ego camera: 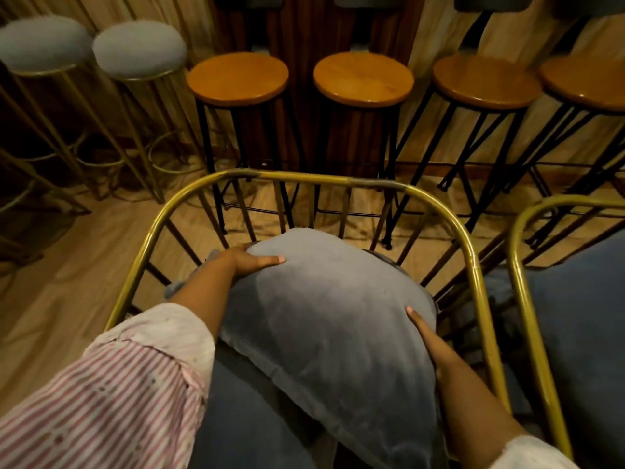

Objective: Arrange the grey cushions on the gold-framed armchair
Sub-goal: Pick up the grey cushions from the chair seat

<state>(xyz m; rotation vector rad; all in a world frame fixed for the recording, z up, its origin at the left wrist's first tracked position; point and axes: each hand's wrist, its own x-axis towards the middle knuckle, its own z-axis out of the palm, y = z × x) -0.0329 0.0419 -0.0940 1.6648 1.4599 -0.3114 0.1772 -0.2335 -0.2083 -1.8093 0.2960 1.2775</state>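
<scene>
- Wooden flooring and a curtained wall frame the scene, with a row of wooden-topped stools (pixel 363 79) and two grey-padded stools (pixel 139 49) standing well beyond my hands.
- Between my two hands sits the grey cushion (pixel 324 326), tilted up against the rear bars of the gold-framed armchair (pixel 473 262), its lower edge lying on the darker seat cushion (pixel 243 418) below.
- My left hand (pixel 252 260) lies flat on the cushion's upper left corner, fingers (pixel 270 259) laid straight across the fabric, pressing rather than pinching.
- My right hand (pixel 427 336) cups the cushion's right edge, palm against its side; I cannot tell how far the fingers wrap behind.
- I judge this to be the placing step: the back cushion is being seated and squared between the two grips.
- The next move, as I read it, calls for pushing it back until it leans evenly on the bars, then smoothing the corners and letting go.
- Just to the right of my right hand stands a second gold chair (pixel 522 299) holding its own grey cushion.
</scene>
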